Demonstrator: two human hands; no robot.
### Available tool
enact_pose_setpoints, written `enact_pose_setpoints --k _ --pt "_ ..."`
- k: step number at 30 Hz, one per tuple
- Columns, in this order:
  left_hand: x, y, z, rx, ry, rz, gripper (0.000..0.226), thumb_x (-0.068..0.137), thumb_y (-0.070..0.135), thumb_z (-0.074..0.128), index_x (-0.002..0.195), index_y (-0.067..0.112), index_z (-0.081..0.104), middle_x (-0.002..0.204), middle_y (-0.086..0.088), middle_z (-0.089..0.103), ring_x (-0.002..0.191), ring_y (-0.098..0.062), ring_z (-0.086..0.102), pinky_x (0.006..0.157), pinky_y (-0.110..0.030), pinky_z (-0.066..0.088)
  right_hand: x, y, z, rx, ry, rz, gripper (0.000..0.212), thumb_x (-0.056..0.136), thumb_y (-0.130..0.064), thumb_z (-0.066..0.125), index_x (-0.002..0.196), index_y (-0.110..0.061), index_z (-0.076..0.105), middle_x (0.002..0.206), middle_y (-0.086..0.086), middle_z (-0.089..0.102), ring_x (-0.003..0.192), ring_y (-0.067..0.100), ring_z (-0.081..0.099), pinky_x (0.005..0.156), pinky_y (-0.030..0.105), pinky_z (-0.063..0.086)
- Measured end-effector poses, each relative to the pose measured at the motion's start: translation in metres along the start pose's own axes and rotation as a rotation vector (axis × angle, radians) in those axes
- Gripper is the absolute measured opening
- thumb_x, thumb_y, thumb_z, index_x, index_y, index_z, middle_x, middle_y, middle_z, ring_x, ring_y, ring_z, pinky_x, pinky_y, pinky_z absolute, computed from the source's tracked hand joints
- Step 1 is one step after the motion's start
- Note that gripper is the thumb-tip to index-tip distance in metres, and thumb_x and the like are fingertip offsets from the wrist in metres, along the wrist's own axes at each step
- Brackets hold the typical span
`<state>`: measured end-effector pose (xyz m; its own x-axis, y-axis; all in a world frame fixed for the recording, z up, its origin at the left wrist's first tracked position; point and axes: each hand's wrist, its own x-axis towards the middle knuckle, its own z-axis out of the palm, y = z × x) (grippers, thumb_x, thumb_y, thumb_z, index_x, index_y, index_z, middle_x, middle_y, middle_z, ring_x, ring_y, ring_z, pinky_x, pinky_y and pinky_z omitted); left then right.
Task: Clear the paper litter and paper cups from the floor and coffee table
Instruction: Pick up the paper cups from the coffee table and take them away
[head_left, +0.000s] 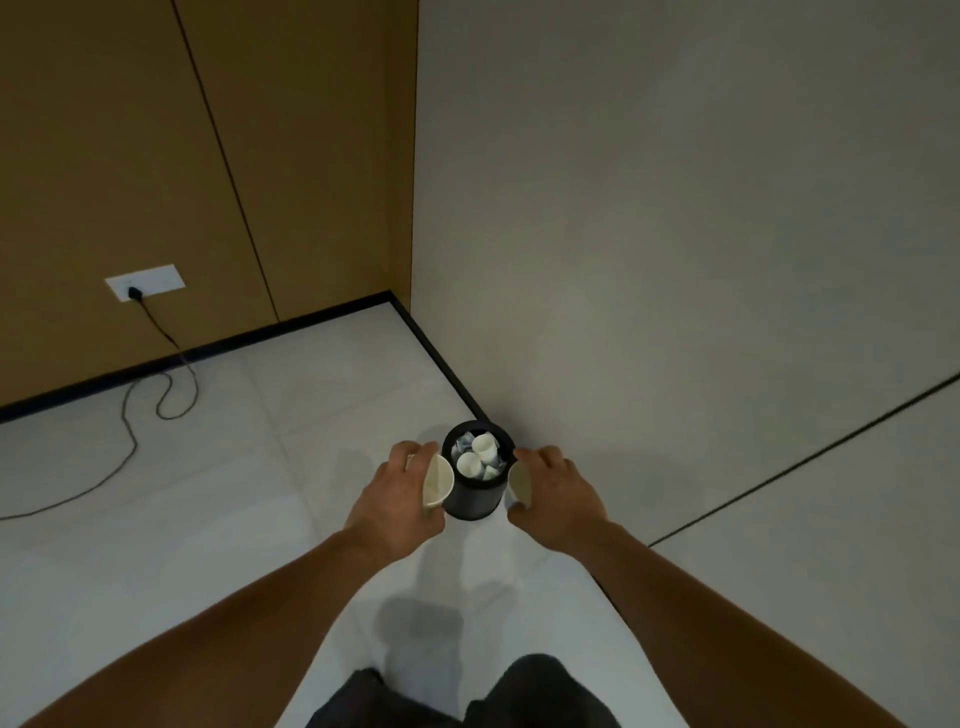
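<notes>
Flanking round black waste bin: left hand gripped 1 white paper cup; right hand gripped another white cup.

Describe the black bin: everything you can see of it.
The bin is a small black cylinder, matte, open-topped, upright on the pale tiled floor beside the grey wall. It is nearly full of white cups and crumpled paper. The left hand and right hand each grip a held cup beside its rim; whether they touch it cannot be told.
</notes>
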<state>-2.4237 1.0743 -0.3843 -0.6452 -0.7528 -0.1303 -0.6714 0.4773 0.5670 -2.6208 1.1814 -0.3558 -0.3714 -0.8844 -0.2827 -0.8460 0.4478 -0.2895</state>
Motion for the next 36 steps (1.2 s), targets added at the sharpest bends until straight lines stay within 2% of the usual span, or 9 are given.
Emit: enact_pose_setpoints --k 6,9,14,18,22,25,28,31,36 --pt "0.096 -0.014 0.018 -0.095 -0.05 -0.112 0.085 0.074 0.033 0.073 0.145 0.025 0.027 0.144 0.003 0.025 0.121 -0.023 0.044 0.097 -0.034 0.046 0.109 0.024 -0.007 0.002 -0.113 -0.03 0.075 0.082 -0.035 0.067 0.146 -0.028 0.028 0.138 0.004 0.036 0.119 0.028 0.044 0.092 0.037 0.046" --pt "0.142 -0.018 0.041 -0.122 -0.062 -0.187 0.085 0.074 0.033 0.073 0.145 0.025 0.027 0.144 0.003 0.025 0.122 -0.023 0.044 0.096 -0.031 0.045 0.171 0.045 -0.005 -0.02 -0.155 -0.086 0.076 0.082 -0.037 0.068 0.146 -0.028 0.029 0.141 0.003 0.035 0.121 0.026 0.043 0.094 0.036 0.044" --pt "0.231 -0.024 0.099 -0.23 -0.016 -0.45 0.086 0.073 0.035 0.076 0.144 0.026 0.027 0.144 0.003 0.027 0.119 -0.022 0.046 0.091 -0.029 0.049 0.288 0.099 0.012 -0.022 -0.274 -0.188 0.077 0.086 -0.038 0.065 0.15 -0.026 0.024 0.149 0.002 0.029 0.13 0.022 0.037 0.099 0.031 0.04" --pt "0.28 -0.035 0.153 -0.268 0.013 -0.527 0.087 0.072 0.036 0.08 0.143 0.025 0.03 0.142 0.001 0.033 0.119 -0.023 0.049 0.089 -0.028 0.05 0.354 0.131 0.036 -0.051 -0.351 -0.258 0.077 0.087 -0.037 0.067 0.15 -0.026 0.025 0.149 0.002 0.033 0.132 0.02 0.038 0.1 0.028 0.042" --pt "0.319 -0.068 0.213 -0.386 0.056 -0.664 0.091 0.07 0.038 0.079 0.142 0.032 0.024 0.141 0.004 0.033 0.117 -0.022 0.048 0.086 -0.028 0.051 0.422 0.148 0.083 -0.036 -0.389 -0.31 0.075 0.087 -0.034 0.067 0.149 -0.024 0.026 0.144 0.002 0.035 0.127 0.019 0.042 0.09 0.02 0.04" --pt "0.345 -0.098 0.266 -0.439 0.094 -0.732 0.096 0.071 0.038 0.078 0.146 0.035 0.017 0.141 0.003 0.031 0.118 -0.021 0.045 0.087 -0.032 0.05 0.47 0.154 0.136 -0.039 -0.392 -0.339 0.073 0.088 -0.036 0.065 0.149 -0.023 0.027 0.144 0.002 0.034 0.128 0.021 0.041 0.094 0.026 0.043" --pt "0.37 -0.126 0.32 -0.456 0.103 -0.719 0.098 0.075 0.036 0.076 0.148 0.039 0.011 0.143 0.006 0.023 0.125 -0.021 0.04 0.095 -0.036 0.048 0.509 0.164 0.199 -0.047 -0.418 -0.362 0.073 0.087 -0.035 0.065 0.148 -0.024 0.027 0.143 0.002 0.035 0.128 0.022 0.041 0.093 0.026 0.041" --pt "0.384 -0.149 0.37 -0.451 0.088 -0.723 0.094 0.076 0.033 0.075 0.146 0.04 0.013 0.144 0.007 0.021 0.127 -0.022 0.038 0.098 -0.038 0.047 0.533 0.185 0.255 -0.098 -0.465 -0.372 0.076 0.086 -0.035 0.066 0.149 -0.024 0.026 0.144 0.002 0.033 0.129 0.023 0.04 0.094 0.028 0.042" --pt "0.395 -0.174 0.432 -0.404 0.105 -0.745 0.089 0.077 0.034 0.075 0.148 0.032 0.021 0.144 0.0 0.027 0.13 -0.022 0.033 0.104 -0.04 0.039 0.543 0.222 0.317 -0.136 -0.529 -0.384 0.078 0.084 -0.034 0.071 0.149 -0.023 0.028 0.144 0.003 0.034 0.128 0.023 0.044 0.093 0.028 0.044"
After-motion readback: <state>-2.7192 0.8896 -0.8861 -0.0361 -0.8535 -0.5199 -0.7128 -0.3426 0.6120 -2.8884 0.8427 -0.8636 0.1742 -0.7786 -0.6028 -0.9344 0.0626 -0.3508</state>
